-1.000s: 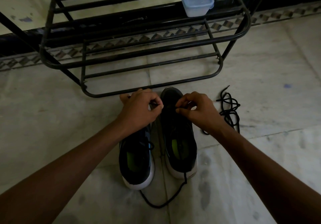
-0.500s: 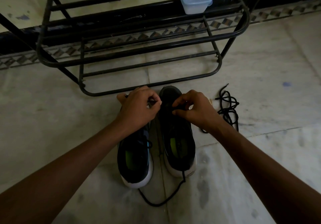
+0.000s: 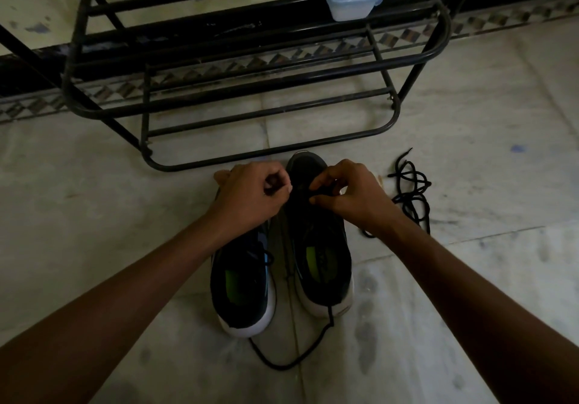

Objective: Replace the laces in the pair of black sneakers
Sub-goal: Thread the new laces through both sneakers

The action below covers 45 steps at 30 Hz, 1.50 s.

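Right hand (image 3: 351, 197) barely shifted, pinching thin black lace (image 3: 321, 197)

No text, brand, number or sign can be read. The nearest thing to one is on the green insole patch (image 3: 311, 258) inside the right-hand sneaker (image 3: 336, 247), just toward 6 o'clock from the middle of the view. It carries faint dark marks that are too dim and blurred to make out.
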{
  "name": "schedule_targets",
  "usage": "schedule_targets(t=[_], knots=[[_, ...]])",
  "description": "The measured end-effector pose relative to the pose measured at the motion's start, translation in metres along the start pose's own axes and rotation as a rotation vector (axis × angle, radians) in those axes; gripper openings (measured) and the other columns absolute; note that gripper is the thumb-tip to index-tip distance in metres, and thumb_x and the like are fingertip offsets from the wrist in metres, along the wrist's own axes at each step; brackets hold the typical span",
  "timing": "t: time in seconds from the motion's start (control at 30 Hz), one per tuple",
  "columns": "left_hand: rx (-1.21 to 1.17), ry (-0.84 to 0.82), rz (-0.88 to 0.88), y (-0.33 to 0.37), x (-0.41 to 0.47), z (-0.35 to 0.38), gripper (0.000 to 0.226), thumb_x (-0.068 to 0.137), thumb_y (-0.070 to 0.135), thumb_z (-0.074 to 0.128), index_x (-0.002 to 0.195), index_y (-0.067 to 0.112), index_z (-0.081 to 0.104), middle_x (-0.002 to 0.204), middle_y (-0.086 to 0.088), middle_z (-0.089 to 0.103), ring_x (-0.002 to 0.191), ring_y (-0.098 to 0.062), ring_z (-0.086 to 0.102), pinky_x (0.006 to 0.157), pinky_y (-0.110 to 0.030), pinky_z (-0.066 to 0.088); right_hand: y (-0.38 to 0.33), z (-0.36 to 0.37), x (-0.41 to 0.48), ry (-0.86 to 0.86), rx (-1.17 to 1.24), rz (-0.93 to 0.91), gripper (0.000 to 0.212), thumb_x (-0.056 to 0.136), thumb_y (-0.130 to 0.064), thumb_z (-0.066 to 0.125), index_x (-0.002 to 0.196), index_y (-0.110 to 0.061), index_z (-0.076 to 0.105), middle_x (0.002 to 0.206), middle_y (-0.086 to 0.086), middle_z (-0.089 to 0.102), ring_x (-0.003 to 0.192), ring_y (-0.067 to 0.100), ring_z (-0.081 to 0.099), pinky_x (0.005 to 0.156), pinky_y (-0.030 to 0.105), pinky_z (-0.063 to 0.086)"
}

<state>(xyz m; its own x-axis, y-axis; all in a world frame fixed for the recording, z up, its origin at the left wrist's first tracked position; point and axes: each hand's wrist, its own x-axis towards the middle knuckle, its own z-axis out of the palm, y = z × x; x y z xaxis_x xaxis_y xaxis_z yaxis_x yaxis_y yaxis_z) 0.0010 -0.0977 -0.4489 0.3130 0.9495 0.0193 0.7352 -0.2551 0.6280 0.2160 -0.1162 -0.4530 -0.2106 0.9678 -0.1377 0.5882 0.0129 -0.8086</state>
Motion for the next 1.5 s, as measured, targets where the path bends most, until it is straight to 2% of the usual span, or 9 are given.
schedule_targets(t=[0.23,0.4,0.53,0.63,0.9,1.13,1.2,1.27,1.5], knots=[[0.068,-0.001,-0.060,0.000,0.004,-0.003,0.008,0.088,0.031,0.077,0.090,0.038,0.078,0.072,0.031,0.063,0.073,0.009,0.056,0.091,-0.042,0.044,-0.001,0.000,0.001,-0.004,-0.024,0.013,0.015,0.084,-0.019,0.079,0.098,-0.018,0.076,0.082,-0.017,0.057,0.075,-0.007,0.059,0.065,0.009,0.044],[0.077,-0.002,-0.057,0.000,0.004,0.001,0.006,0.087,0.031,0.078,0.091,0.036,0.080,0.091,0.019,0.074,0.070,0.017,0.049,0.089,-0.038,0.044,-0.003,0.003,0.005,-0.010,-0.089,-0.021,0.015,0.083,-0.015,0.080,0.098,-0.014,0.079,0.085,-0.018,0.063,0.072,-0.012,0.058,0.064,0.002,0.041],[0.049,-0.049,0.022,0.001,0.003,0.000,0.011,0.087,0.019,0.076,0.083,0.028,0.079,0.083,0.018,0.070,0.075,0.014,0.060,0.076,-0.006,0.041,-0.002,0.005,0.010,-0.027,-0.132,0.006,0.016,0.084,-0.016,0.079,0.100,-0.013,0.079,0.099,-0.003,0.074,0.081,0.002,0.062,0.068,0.006,0.042],[0.077,-0.133,0.042,0.002,0.003,-0.003,0.014,0.088,0.017,0.071,0.079,0.026,0.078,0.079,0.010,0.068,0.075,-0.004,0.064,0.074,-0.032,0.048,-0.002,0.005,0.011,-0.033,-0.114,0.023,0.015,0.085,-0.016,0.078,0.100,-0.013,0.078,0.100,-0.002,0.073,0.083,0.003,0.062,0.069,0.007,0.043],[0.247,-0.213,0.080,0.006,0.006,-0.009,0.016,0.091,0.023,0.064,0.079,0.028,0.073,0.080,0.011,0.055,0.086,-0.010,0.057,0.087,-0.054,0.044,-0.001,0.005,0.011,-0.028,-0.115,0.021,0.016,0.083,-0.016,0.080,0.099,-0.012,0.079,0.098,-0.002,0.073,0.073,-0.003,0.056,0.065,0.003,0.041],[0.459,-0.302,0.108,0.016,0.010,-0.011,0.018,0.095,0.025,0.055,0.086,0.028,0.069,0.092,0.008,0.048,0.106,-0.016,0.050,0.091,-0.045,0.031,-0.002,0.005,0.011,-0.033,-0.120,0.024,0.015,0.083,-0.014,0.079,0.098,-0.013,0.080,0.097,-0.003,0.074,0.080,0.003,0.062,0.069,0.006,0.044],[0.557,-0.319,0.105,0.021,0.011,-0.011,0.021,0.098,0.024,0.050,0.090,0.026,0.069,0.096,0.010,0.044,0.110,-0.015,0.047,0.082,-0.037,0.016,-0.003,0.005,0.012,-0.035,-0.121,0.024,0.016,0.083,-0.014,0.079,0.099,-0.014,0.080,0.096,-0.005,0.073,0.079,0.003,0.063,0.070,0.007,0.047],[0.619,-0.340,0.109,0.026,0.012,-0.011,0.023,0.100,0.023,0.045,0.096,0.026,0.068,0.100,0.010,0.040,0.113,-0.015,0.044,0.078,-0.036,0.009,-0.003,0.005,0.013,-0.039,-0.117,0.023,0.016,0.083,-0.014,0.079,0.099,-0.014,0.080,0.097,-0.002,0.075,0.082,0.007,0.067,0.077,0.019,0.055],[0.429,-0.264,0.099,0.025,0.014,-0.011,0.018,0.099,0.024,0.056,0.091,0.028,0.071,0.095,0.007,0.053,0.100,-0.011,0.048,0.083,-0.038,0.027,-0.002,0.007,0.013,-0.037,-0.104,0.029,0.015,0.082,-0.014,0.080,0.097,-0.014,0.080,0.095,-0.002,0.076,0.082,0.007,0.068,0.077,0.023,0.057]])
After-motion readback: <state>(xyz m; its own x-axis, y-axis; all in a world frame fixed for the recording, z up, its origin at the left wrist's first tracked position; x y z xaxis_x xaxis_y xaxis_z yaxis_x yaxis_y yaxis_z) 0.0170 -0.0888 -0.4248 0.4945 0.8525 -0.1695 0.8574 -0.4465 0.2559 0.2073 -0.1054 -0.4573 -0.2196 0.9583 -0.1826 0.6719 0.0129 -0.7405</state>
